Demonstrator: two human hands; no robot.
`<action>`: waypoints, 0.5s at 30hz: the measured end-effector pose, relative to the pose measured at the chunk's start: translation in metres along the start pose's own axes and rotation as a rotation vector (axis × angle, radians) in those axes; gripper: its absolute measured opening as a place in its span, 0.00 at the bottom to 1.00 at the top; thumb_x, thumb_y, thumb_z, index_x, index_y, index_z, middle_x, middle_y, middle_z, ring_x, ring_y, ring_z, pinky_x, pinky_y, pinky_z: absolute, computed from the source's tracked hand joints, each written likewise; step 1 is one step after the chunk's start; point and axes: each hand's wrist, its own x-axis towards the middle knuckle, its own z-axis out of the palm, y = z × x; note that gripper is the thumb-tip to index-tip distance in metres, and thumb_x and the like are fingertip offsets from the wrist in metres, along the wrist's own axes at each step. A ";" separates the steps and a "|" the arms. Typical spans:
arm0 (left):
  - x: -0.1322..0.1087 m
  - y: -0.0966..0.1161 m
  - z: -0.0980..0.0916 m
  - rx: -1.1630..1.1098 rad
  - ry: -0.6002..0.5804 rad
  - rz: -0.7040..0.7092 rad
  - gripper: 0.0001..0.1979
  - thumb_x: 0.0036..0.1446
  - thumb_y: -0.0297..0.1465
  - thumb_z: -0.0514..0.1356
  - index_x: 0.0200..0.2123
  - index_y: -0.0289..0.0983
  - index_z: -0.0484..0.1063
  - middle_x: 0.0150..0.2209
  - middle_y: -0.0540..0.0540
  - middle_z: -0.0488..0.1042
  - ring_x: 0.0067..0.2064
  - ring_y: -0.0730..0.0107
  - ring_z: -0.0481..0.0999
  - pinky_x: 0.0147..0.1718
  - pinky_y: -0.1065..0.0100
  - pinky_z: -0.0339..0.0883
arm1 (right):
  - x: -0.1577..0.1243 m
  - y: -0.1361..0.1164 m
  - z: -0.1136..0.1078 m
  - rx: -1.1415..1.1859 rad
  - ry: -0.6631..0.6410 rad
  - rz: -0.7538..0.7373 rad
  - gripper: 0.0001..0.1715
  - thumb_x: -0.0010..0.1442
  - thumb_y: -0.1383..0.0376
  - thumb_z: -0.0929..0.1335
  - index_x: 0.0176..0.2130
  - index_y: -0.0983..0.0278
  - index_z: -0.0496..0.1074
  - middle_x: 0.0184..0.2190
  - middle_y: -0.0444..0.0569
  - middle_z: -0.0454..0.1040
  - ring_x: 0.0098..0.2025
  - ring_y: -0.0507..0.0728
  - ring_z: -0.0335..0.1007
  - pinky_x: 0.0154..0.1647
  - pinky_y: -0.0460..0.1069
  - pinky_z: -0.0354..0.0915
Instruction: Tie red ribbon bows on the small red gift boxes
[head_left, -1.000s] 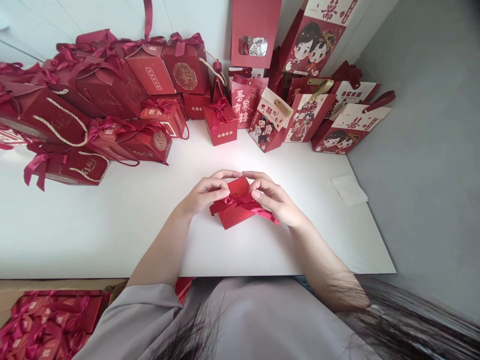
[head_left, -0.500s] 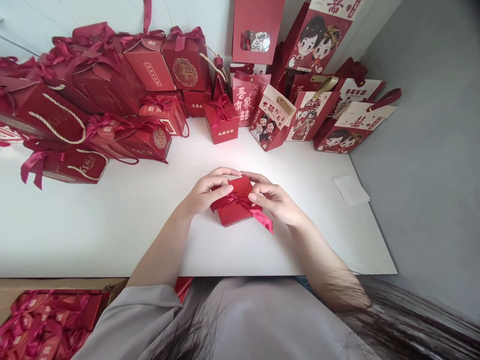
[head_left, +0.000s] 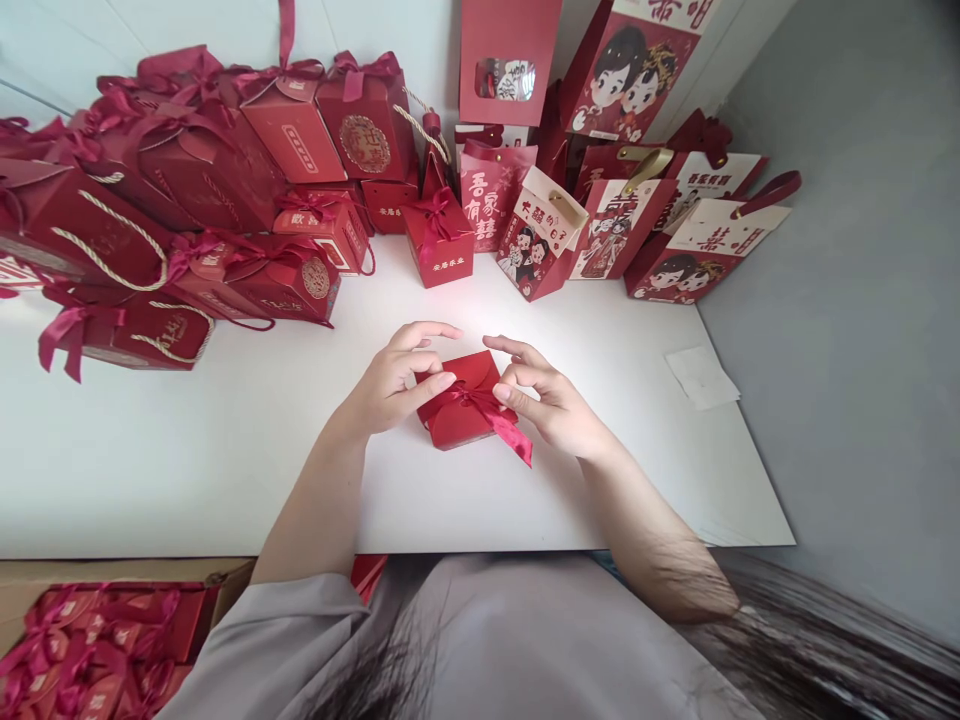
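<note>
A small red gift box (head_left: 457, 430) sits on the white table in front of me, tied with a dark red satin ribbon (head_left: 514, 436). The ribbon is knotted in a bow on top, and one tail hangs over the front right side. My left hand (head_left: 401, 380) is at the box's left, thumb and a bent finger pinched on the ribbon's left part. On the other side, my right hand (head_left: 551, 400) pinches the ribbon's right part between thumb and fingers. The index fingers of both hands stretch out past the box's back edge. What lies inside each pinch is mostly hidden.
Many red gift boxes (head_left: 292, 285) with bows and rope handles are piled at the back left. Printed paper gift bags (head_left: 540, 235) stand at the back right. White paper (head_left: 702, 378) lies near the right edge, beside a grey wall. A carton (head_left: 225, 580) of red boxes is below left.
My hands have drawn apart, the left one moving left; the fingertips that met behind the box are now separated. The box has shifted slightly left in view.
</note>
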 end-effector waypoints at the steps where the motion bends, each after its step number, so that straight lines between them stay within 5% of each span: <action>1: 0.000 0.001 -0.001 0.019 0.005 0.000 0.16 0.64 0.35 0.58 0.24 0.37 0.68 0.59 0.43 0.69 0.60 0.57 0.68 0.61 0.57 0.60 | 0.000 0.000 0.000 -0.020 0.004 0.000 0.19 0.69 0.54 0.66 0.30 0.60 0.73 0.66 0.46 0.61 0.72 0.62 0.48 0.71 0.60 0.47; 15: -0.002 0.002 -0.002 0.579 0.209 0.268 0.15 0.59 0.35 0.63 0.21 0.37 0.70 0.54 0.44 0.74 0.51 0.55 0.73 0.51 0.52 0.61 | 0.000 0.004 0.001 -0.167 0.019 -0.095 0.18 0.70 0.57 0.66 0.30 0.61 0.73 0.59 0.50 0.65 0.71 0.64 0.47 0.70 0.61 0.50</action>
